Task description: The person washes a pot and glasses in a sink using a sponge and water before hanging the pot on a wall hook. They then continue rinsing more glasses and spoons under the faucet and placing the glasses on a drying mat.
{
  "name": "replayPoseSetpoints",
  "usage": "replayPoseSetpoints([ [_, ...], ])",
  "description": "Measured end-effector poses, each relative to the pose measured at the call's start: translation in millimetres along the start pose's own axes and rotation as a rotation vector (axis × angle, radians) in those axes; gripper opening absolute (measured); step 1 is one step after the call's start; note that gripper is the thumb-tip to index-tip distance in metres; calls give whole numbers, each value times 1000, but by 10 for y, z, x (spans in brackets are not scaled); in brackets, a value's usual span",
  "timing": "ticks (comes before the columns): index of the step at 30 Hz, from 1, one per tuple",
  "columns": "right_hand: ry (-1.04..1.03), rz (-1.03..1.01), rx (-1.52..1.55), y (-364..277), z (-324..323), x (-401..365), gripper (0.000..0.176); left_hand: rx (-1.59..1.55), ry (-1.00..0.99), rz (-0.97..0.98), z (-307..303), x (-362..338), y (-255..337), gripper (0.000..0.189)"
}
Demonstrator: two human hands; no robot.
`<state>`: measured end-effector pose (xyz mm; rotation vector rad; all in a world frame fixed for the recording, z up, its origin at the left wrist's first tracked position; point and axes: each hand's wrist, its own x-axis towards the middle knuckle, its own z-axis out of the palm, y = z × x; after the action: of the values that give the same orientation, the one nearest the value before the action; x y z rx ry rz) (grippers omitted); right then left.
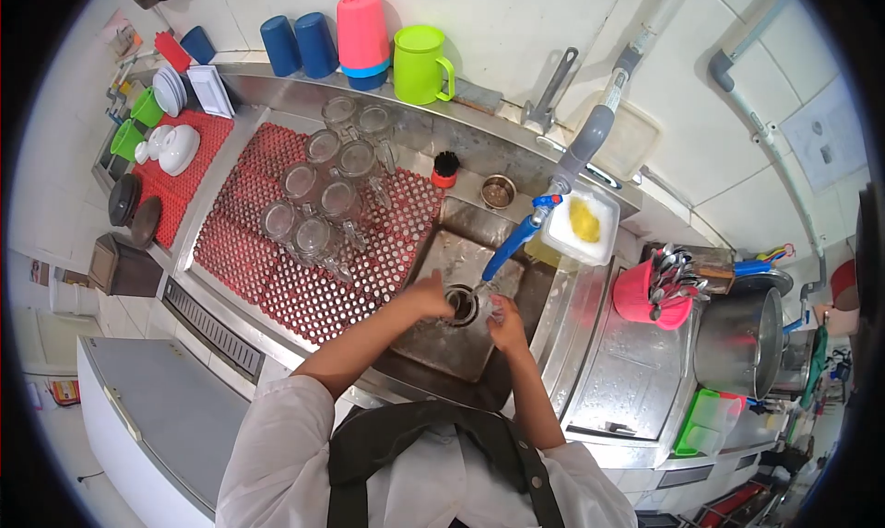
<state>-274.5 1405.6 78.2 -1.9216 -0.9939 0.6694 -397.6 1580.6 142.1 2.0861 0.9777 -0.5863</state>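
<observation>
My left hand (427, 297) is over the sink basin (442, 348), left of the round drain (461, 305). Its thumb sticks out from the other fingers, and I see nothing in it. To the right of the drain, my right hand (504, 325) has its fingers curled around something small and clear that I cannot make out. Between and above both hands, the blue tap spout (510, 249) points down toward the drain, with what looks like a stream of water at its end.
Several upside-down glass mugs (336, 197) stand on a red perforated mat (249, 219) at left. A scrub brush (445, 169) and metal cup (498, 192) sit behind the basin. A white tub with a yellow sponge (584, 220) and a pink cutlery basket (636, 293) are at right.
</observation>
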Motion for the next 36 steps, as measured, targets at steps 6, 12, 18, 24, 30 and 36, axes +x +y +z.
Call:
replayPoseSetpoints([
  [6, -3, -34, 19, -22, -119, -166, 38, -59, 692, 497, -1459, -18, 477, 47],
  [12, 65, -52, 0, -96, -195, -210, 38, 82, 815, 628, -2314, 448, 1290, 52],
  [18, 129, 39, 70, -43, -379, -298, 37, 166, 838, 669, -2403, 1009, 1483, 56],
  [24, 140, 130, 159, 15, -430, -356, 34, 107, 827, 744, -2473, 1112, 1499, 62],
  [30, 29, 361, 820, -175, 56, -126, 18, -54, 1214, 668, -2090, 598, 1426, 67],
  [36, 1, 644, 1480, 165, 723, 489, 24, -404, 922, 631, -572, -332, 254, 40],
])
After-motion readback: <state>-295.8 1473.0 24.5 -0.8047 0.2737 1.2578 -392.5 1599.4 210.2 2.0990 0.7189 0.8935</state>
